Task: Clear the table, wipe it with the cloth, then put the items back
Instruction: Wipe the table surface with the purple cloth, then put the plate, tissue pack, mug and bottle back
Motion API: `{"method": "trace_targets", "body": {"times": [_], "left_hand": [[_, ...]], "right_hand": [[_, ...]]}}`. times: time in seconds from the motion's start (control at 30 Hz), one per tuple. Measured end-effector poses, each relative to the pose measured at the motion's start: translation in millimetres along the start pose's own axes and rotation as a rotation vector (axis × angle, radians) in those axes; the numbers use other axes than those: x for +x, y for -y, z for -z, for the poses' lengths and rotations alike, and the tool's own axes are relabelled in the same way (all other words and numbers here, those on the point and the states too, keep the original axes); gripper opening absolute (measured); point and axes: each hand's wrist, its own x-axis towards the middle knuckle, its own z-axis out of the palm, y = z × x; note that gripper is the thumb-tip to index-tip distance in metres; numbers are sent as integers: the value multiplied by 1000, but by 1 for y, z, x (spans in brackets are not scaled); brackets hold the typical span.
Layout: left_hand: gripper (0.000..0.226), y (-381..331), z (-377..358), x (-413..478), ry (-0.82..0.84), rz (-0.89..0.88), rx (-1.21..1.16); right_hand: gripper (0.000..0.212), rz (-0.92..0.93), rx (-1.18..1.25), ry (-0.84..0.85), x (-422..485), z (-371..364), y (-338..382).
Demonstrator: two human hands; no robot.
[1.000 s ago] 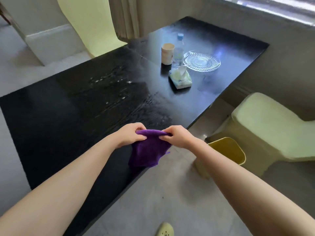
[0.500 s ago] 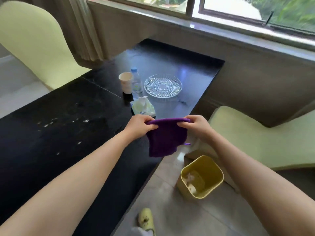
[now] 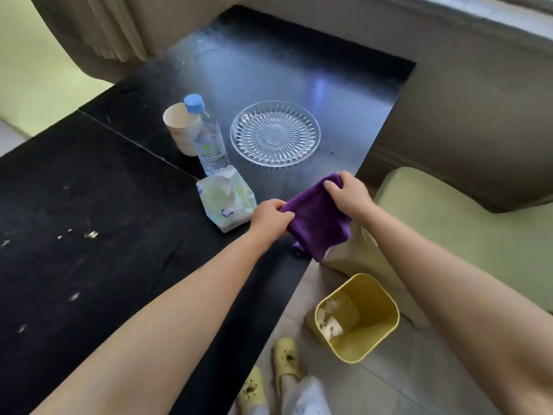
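Gripping a purple cloth (image 3: pixel 317 217) by its top edge, a person stands at the near side of a black table (image 3: pixel 89 205). The left hand (image 3: pixel 270 218) pinches one upper corner between thumb and curled fingers. The right hand (image 3: pixel 348 194) is clamped on the other corner, a little higher and farther off. The cloth hangs between them over the table's edge; whether it touches the top cannot be told.

Four items sit on the far part of the table. A clear glass plate (image 3: pixel 275 133) lies just beyond the cloth. A bottle (image 3: pixel 208 139) with a blue cap stands upright to the plate's left, with a pale cup (image 3: pixel 176 127) just behind it. A tissue pack (image 3: pixel 226 202) lies in front of the bottle, just beside the left hand. White specks (image 3: pixel 89 234) dot the table's left part.

On the floor beside the table stands a yellow bin (image 3: pixel 371 339) with crumpled scraps inside. A pale green chair (image 3: pixel 463 235) is at right, and a yellow shoe (image 3: pixel 287 357) shows near the bottom edge.
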Motion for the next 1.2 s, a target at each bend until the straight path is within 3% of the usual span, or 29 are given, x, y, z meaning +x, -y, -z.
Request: {"method": "trace_targets", "body": {"times": [0.23,0.37,0.43,0.53,0.63,0.73,0.8,0.87,0.97,1.07,1.17,1.2], "left_hand": [[43,-11,4,25,-92,-6,205],[41,-5,20,26,-157,-18,221],[36,0,31,23,-269,-30,178],[32,11,52,18,-597,-18,95],[32,30,72,23,-824,122,93],[59,41,76,36,-586,417,152],[62,39,72,42,-474,468,165],[60,36,68,49,-469,479,140],[55,33,68,55,-492,526,42],[43,33,72,56,-462,521,-138],[33,37,79,48,-414,500,-264],[34,38,81,44,-408,496,-287]], "right_hand": [[32,-30,-43,110,67,-43,9],[30,-11,-119,131,85,-63,6],[29,17,-179,106,92,-69,4],[30,96,-294,81,100,-74,1],[28,25,-156,56,114,-76,7],[24,-205,86,27,132,-74,17],[28,-351,356,20,140,-70,28],[24,-439,545,34,145,-68,36],[35,-502,650,83,153,-64,40],[31,-470,634,192,157,-58,40],[10,-454,713,128,155,-52,49],[16,-466,761,90,155,-51,52]]}}
